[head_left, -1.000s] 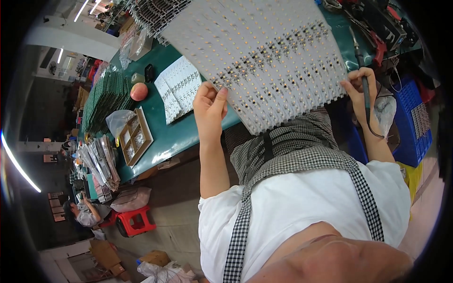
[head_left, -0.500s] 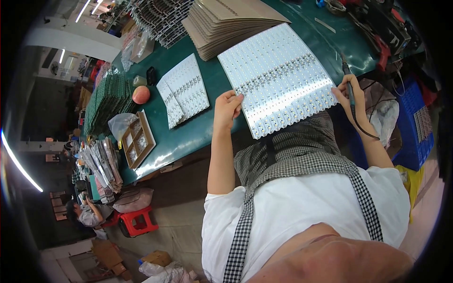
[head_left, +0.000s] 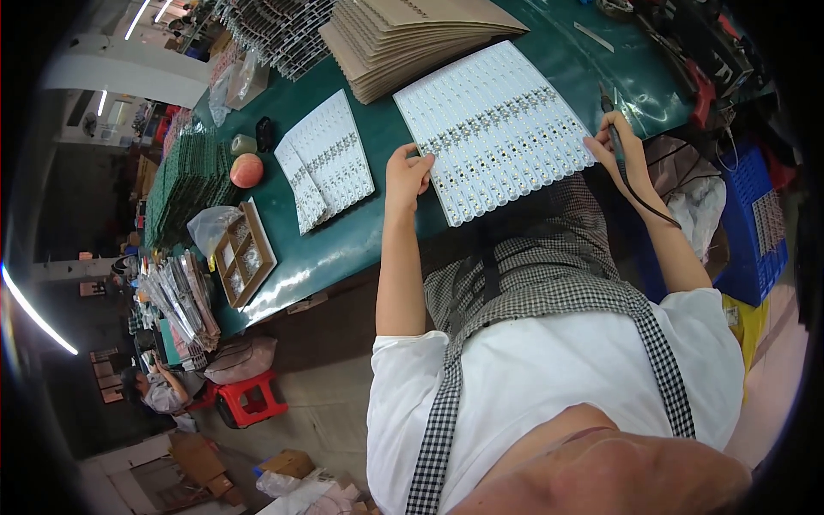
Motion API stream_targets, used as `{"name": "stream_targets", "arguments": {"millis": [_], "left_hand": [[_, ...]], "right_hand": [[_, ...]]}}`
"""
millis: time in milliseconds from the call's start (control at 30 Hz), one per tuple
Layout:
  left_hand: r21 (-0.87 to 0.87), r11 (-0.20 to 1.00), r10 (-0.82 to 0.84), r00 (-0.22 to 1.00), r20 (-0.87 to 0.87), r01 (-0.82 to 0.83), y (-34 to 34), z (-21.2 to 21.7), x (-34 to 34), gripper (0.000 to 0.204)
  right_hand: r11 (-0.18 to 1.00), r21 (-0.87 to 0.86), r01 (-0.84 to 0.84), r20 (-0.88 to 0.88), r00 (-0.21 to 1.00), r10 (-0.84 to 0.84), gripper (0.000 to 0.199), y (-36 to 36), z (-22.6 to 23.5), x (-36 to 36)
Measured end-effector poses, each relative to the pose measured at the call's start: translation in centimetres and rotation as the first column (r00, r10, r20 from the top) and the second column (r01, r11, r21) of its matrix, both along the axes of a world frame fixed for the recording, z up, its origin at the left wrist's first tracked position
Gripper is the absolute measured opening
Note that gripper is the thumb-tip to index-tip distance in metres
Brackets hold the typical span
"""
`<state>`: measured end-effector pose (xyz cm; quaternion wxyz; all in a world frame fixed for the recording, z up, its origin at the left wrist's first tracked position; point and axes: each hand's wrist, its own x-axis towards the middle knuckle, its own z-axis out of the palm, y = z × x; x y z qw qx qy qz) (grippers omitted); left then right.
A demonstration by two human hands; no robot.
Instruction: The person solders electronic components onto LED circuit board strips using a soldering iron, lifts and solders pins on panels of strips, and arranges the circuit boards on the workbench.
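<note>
A white panel of LED circuit strips [head_left: 489, 112] with a scalloped near edge lies at the table's front edge, its near part jutting out over my lap. My left hand [head_left: 407, 178] pinches its left edge between thumb and fingers. At the right edge, my right hand [head_left: 627, 148] is closed around a soldering iron [head_left: 615, 137], tip pointing away from me and cable trailing along the forearm. The thumb side of that hand meets the panel's right corner. To the left, more white LED panels [head_left: 330, 159] lie overlapping on the green table [head_left: 343, 249].
Brown cardboard sheets [head_left: 412, 43] are stacked behind the panel. An apple [head_left: 246, 170], a divided tray [head_left: 246, 255] and green boards [head_left: 180, 184] are on the left. Blue crates [head_left: 745, 232] stand at right. A person [head_left: 163, 390] sits far left by a red stool [head_left: 249, 399].
The panel has moved slightly away from me, and its near edge now appears farther up. Both hands moved with it, the right hand and soldering iron shifting a little left.
</note>
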<state>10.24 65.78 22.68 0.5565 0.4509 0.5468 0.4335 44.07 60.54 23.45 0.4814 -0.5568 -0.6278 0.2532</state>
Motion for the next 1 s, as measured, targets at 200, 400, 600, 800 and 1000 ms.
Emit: {"name": "stream_targets", "arguments": {"millis": [200,400,600,800,1000], "left_hand": [[-0.007,0.999,-0.043,0.995,-0.089,0.043,1.1,-0.3,0.1,0.048],[0.096,0.995,-0.004,0.944,-0.331,0.038,1.9,-1.7,-0.6,0.036],[0.118,0.985,-0.036,0.822,-0.568,0.125,2.5,-0.5,0.1,0.039],[0.093,0.982,-0.054,0.715,-0.697,0.165,2.6,-1.1,-0.3,0.049],[0.272,0.956,0.131,0.670,-0.731,0.110,-0.1,1.4,-0.1,0.045]], "right_hand": [[1.000,-0.004,-0.013,0.027,1.000,0.013,0.026,0.7,-0.6,0.1],[0.999,0.029,-0.019,0.068,0.998,0.017,0.026,1.7,-1.7,-0.1],[1.000,0.029,0.001,0.071,0.997,-0.003,0.026,2.2,-2.5,1.1],[1.000,-0.027,-0.016,0.074,0.997,0.018,0.024,2.1,-3.2,1.0],[0.999,-0.037,-0.024,0.054,0.998,0.026,0.021,2.0,-2.8,0.7]]}}
